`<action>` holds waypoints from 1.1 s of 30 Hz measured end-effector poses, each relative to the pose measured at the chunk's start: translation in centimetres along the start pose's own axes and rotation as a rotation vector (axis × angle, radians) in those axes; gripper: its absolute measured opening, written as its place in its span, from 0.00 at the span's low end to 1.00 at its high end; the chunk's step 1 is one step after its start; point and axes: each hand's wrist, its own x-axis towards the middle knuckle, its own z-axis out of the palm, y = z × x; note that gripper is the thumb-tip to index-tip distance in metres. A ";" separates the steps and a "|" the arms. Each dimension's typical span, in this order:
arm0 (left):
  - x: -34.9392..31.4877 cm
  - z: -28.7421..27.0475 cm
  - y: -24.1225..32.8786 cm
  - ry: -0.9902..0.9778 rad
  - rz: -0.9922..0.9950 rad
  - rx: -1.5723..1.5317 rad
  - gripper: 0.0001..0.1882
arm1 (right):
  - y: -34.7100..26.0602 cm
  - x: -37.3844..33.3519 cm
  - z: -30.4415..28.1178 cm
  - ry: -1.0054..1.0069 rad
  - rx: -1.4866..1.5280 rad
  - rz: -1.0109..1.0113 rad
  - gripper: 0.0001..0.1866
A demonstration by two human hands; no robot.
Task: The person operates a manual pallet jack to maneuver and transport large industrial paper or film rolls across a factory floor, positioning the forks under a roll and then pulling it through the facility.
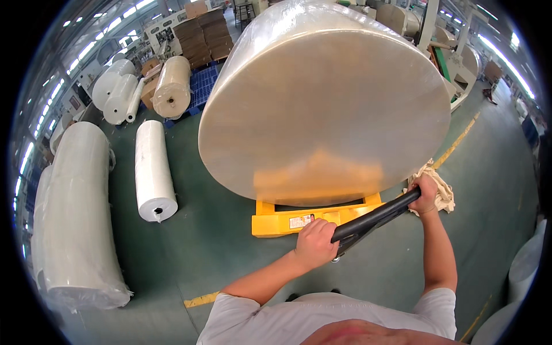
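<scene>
A black handle (376, 217) slants across in front of me, its right end higher in the picture. My left hand (316, 242) is wrapped round its left end, and my right hand (424, 195) grips the right end. Beyond the handle stands the yellow body of a pallet jack (276, 225). A huge wrapped roll (322, 109) rests over the yellow frame, its broad flat end facing me and mirroring the yellow. The jack's forks are hidden beneath the roll. Close behind my right hand, a crumpled beige cloth or paper (444, 192) lies on the floor.
A slim white roll (152, 167) lies to the left, with a large wrapped roll (83, 213) farther left. At the back left, another wrapped roll (172, 86) sits beside a blue pallet (202, 85) and stacked brown cardboard (201, 37). Yellow lines (457, 141) mark the green floor.
</scene>
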 end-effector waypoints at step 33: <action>0.0 5.8 6.3 0.068 0.137 0.167 0.07 | -16.0 -14.8 -29.5 0.031 -0.028 0.409 0.12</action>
